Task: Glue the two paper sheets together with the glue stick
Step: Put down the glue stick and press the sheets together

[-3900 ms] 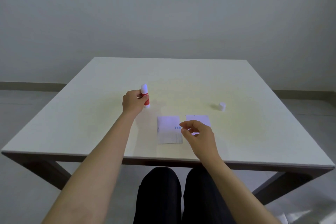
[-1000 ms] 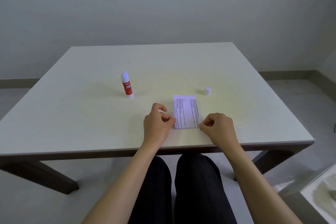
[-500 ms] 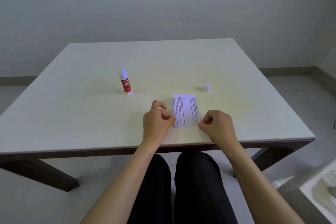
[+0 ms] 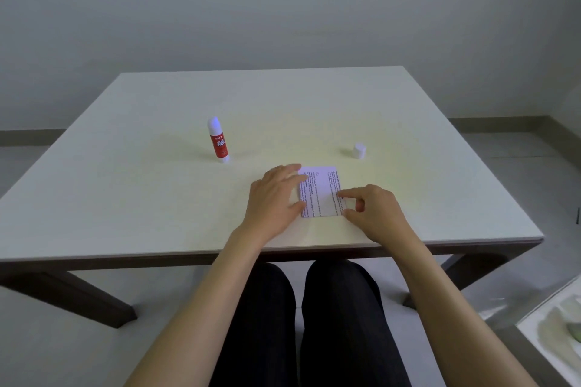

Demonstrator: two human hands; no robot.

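The left hand (image 4: pixel 276 198) now lies flat with its fingers (image 4: pixel 290 174) stretched out and spread loosely, the tips resting on the left edge of the printed paper (image 4: pixel 320 192); half a second ago those same fingers were curled in a pinch at that edge. The right hand (image 4: pixel 374 214) has its forefinger (image 4: pixel 347 194) pointing left and pressing on the right edge of the paper, its thumb touching the table just beside the near right corner, the other fingers curled under; earlier it was bunched at that corner. Only one sheet can be told, text side up, lying flat near the front edge of the table (image 4: pixel 125 198); whether a second sheet lies under it cannot be seen, though some seconds ago two separate pieces lay side by side here. Farther out, the glue stick (image 4: pixel 217 141) stands upright and uncapped to the left, well apart from the hands, where the left hand held it at first. Its white cap (image 4: pixel 359 151) sits to the right, beyond the far right corner of the paper, as before.
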